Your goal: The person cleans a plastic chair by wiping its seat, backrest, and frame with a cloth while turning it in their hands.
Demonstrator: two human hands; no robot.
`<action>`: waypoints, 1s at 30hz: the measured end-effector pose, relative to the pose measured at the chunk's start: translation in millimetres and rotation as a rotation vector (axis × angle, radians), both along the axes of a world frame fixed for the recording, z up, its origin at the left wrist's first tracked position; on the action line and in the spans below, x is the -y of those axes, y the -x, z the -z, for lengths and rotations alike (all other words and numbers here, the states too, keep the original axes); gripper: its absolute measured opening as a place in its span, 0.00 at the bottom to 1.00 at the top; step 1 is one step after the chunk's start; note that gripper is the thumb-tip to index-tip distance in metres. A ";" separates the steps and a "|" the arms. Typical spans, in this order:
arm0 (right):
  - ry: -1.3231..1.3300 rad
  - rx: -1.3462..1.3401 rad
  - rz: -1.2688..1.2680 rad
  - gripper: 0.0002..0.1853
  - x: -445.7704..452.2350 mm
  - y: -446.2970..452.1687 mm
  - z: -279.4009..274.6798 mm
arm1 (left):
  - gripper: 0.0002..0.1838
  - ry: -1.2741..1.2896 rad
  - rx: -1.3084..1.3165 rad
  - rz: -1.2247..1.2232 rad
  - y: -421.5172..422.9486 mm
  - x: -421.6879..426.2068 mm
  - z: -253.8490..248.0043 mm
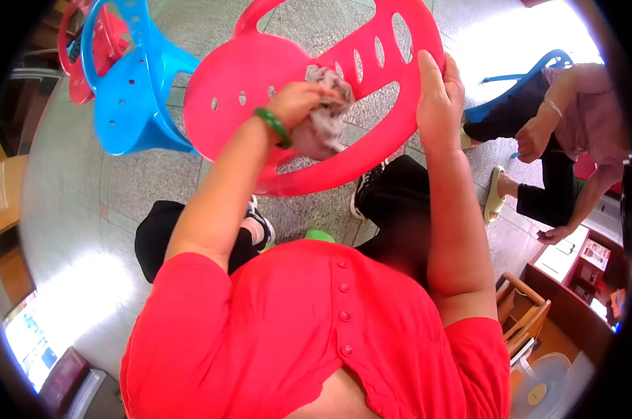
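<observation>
A red plastic chair (225,77) with slotted holes is tipped in front of me, its seat to the left and its backrest to the right. My left hand (298,105), below a green bangle, is closed on a crumpled grey cloth (323,129). The cloth lies against the chair where seat and backrest meet. My right hand (441,105) grips the outer rim of the backrest, thumb on the near face and fingers partly hidden behind it.
A small blue chair (124,115) stands on the left, with another red chair (106,52) behind it. At right another person (588,119) sits on a blue chair (497,105). A wooden rack (525,314) stands lower right. Something green (319,236) shows below me.
</observation>
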State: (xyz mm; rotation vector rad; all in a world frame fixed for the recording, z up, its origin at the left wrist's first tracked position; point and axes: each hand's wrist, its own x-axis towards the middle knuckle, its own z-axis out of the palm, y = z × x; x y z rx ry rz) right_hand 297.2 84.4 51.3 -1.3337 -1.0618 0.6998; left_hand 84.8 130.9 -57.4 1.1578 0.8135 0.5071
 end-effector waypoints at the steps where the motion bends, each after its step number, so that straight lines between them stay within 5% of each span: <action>1: 0.009 -0.007 0.005 0.12 0.4 0.7 0.4 | 0.19 0.143 -0.041 0.052 14.7 0.8 5.7; 8: 0.019 -0.146 -0.045 0.13 -1.5 2.7 -2.7 | 0.17 0.286 0.451 -0.282 41.8 -44.3 14.0; 9: 0.028 -0.141 -0.047 0.13 -1.5 3.0 -2.2 | 0.17 -0.037 0.235 -0.342 27.6 -60.9 36.9; 11: 0.024 -0.210 -0.055 0.14 -1.7 2.7 -3.2 | 0.18 -0.532 -0.223 -0.266 -14.3 -37.2 -4.7; 12: 0.029 -0.205 -0.059 0.14 -2.4 2.4 -3.7 | 0.17 -0.684 -0.643 -0.130 -44.5 -43.7 28.0; 16: 0.003 -0.251 -0.072 0.17 -2.4 2.4 -3.0 | 0.11 -0.936 -0.614 -0.269 -50.1 -10.5 29.3; 19: -0.013 -0.281 -0.076 0.17 -5.2 10.4 -7.3 | 0.12 -1.028 -0.551 -0.061 -34.0 -9.7 20.0; 21: -0.021 -0.289 -0.064 0.16 -5.8 9.9 -8.8 | 0.12 -0.787 -0.682 0.245 -31.7 -24.2 6.6; 25: 0.001 -0.204 -0.043 0.14 -4.2 -0.5 1.7 | 0.13 -0.572 -0.417 0.394 7.7 -14.8 3.5; 27: 0.034 -0.044 -0.014 0.14 -3.3 1.2 -2.7 | 0.15 -0.242 -0.079 0.267 38.7 -6.2 10.6; 30: 0.050 -0.114 -0.020 0.14 -3.0 1.3 -1.8 | 0.17 -0.091 -0.018 -0.029 65.8 -17.1 -6.9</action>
